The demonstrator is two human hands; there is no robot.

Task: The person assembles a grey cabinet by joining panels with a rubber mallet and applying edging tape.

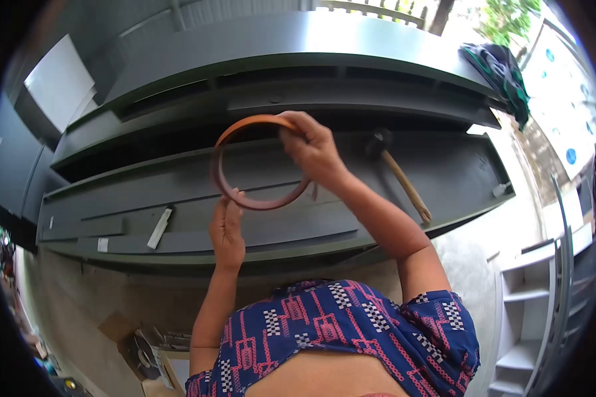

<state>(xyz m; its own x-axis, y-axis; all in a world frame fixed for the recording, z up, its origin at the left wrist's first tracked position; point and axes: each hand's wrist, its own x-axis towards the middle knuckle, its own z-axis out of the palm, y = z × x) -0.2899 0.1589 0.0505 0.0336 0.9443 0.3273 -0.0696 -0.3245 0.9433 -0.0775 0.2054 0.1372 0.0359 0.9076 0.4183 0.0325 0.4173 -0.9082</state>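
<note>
A large, thin-walled roll of brown tape point(218, 169) is held up over a long dark grey panel point(437, 165). My right hand point(314, 149) is closed around the roll's upper right side. Its lower edge is pinched between the fingers of my left hand point(227, 231). To the right of my right hand, a hammer point(407, 186) with a wooden handle and dark head lies on the panel. A white, narrow tool like a utility knife point(159, 228) rests left of my left hand, beside loose dark strips point(285, 239).
More dark grey cabinet panels point(258, 46) are stacked behind, with a dark cloth point(500, 73) draped at the far right. A white shelf unit point(524, 317) stands at the lower right. Near the floor at lower left sits an open cardboard box point(120, 331).
</note>
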